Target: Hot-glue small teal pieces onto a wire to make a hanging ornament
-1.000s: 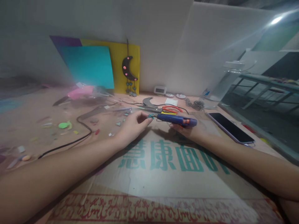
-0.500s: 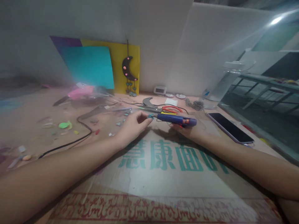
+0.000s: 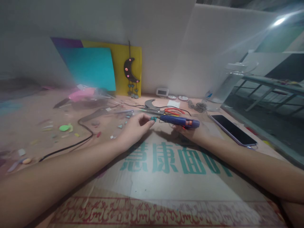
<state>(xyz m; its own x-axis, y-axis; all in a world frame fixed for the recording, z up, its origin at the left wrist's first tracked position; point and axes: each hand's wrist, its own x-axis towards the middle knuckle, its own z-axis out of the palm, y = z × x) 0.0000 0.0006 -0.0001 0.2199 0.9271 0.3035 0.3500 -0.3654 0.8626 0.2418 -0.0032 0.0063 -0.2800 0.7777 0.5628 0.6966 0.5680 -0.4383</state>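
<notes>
My left hand (image 3: pixel 137 127) pinches a small teal piece (image 3: pixel 153 118) between thumb and fingers; its exact shape is too small to make out. Wrapped round the handle of a dark blue glue gun (image 3: pixel 177 120) is my right hand (image 3: pixel 190 131). The gun points left, its thin nozzle at the teal piece, touching or nearly so. A small red light glows on its underside. Below both hands lies a printed sheet (image 3: pixel 152 185) with green characters and a red patterned border. Behind the gun rest a grey crescent (image 3: pixel 150 103) and orange-handled scissors or pliers (image 3: pixel 174 110).
A dark crescent hanging ornament (image 3: pixel 129 70) leans on a yellow board at the back. A phone (image 3: pixel 234 129) lies at right. A black cable (image 3: pixel 68 147) crosses the left side among small coloured scraps. A small white clock-like device (image 3: pixel 162 91) stands by the wall.
Both hands hold almost the same pose. The teal piece seems slightly turned at the nozzle, and the view has shifted very slightly.
</notes>
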